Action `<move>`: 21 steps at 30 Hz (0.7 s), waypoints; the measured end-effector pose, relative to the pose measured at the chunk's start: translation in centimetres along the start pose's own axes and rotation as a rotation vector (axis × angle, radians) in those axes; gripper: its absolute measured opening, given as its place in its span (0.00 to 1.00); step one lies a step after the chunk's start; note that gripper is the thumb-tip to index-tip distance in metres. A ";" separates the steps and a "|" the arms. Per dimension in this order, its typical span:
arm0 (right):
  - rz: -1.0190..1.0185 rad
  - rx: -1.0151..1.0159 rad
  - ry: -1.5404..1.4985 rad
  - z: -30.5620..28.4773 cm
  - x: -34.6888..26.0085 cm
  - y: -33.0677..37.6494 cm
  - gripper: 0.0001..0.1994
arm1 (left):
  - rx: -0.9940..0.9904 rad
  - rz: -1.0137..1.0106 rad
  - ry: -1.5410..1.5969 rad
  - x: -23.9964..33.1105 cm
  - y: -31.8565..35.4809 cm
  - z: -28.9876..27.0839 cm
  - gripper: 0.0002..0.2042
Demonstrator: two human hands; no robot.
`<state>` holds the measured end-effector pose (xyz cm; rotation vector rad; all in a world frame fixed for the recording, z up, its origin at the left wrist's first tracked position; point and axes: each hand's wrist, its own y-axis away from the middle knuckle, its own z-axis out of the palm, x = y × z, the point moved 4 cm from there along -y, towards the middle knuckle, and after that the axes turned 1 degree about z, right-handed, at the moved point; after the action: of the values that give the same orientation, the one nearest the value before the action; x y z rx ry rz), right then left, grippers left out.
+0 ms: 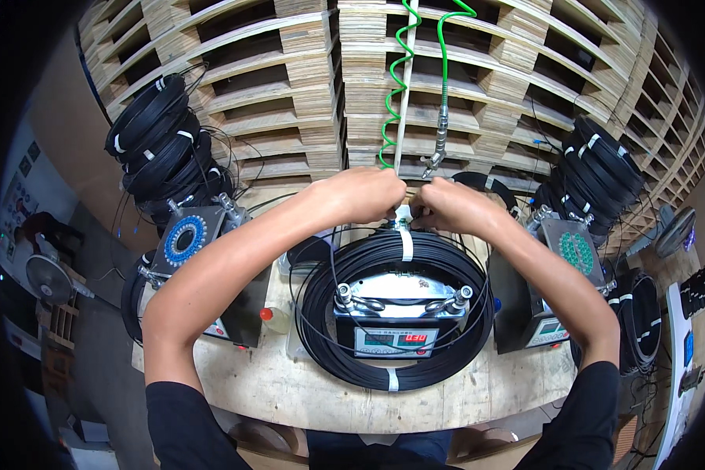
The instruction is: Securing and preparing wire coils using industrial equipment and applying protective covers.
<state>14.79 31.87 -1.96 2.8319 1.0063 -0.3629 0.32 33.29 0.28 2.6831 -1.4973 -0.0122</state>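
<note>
A large coil of black cable (317,329) lies around a bench machine (395,329) with a lit display and two metal clamp posts. Pale tape bands the coil at its near and far sides. Beyond the far side, my left hand (372,194) and my right hand (450,205) are close together, fingers closed in a pinch. Between and just below them shows a small whitish piece (403,213). What the fingertips hold is too small and too hidden to make out. Loose cable strands run from the coil up toward the hands.
Similar machines with a ring of blue connectors (185,240) and a group of green ones (576,254) flank the coil. Stacked black cable coils (153,129) stand left, more (599,168) right. A green air hose (444,70) hangs ahead. A red-capped bottle (276,318) stands left of the coil.
</note>
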 end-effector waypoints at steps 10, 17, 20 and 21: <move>0.053 0.106 -0.087 0.5 1.0 0.6 0.09 | -0.153 0.017 -0.068 1.7 -3.1 -0.8 0.06; 0.089 0.098 -0.059 0.2 1.4 1.0 0.10 | -0.203 -0.023 0.059 1.3 -4.1 0.6 0.08; -0.006 -0.084 -0.283 -0.6 0.7 0.9 0.21 | -0.295 -0.035 0.227 0.2 -3.0 0.4 0.18; 0.013 -0.135 -0.476 -0.6 1.2 0.6 0.23 | -0.323 -0.175 0.470 -1.4 -1.9 0.9 0.21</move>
<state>16.17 32.27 -1.69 2.4519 0.8683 -0.8778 1.18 35.47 -0.79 2.3318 -1.0215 0.3151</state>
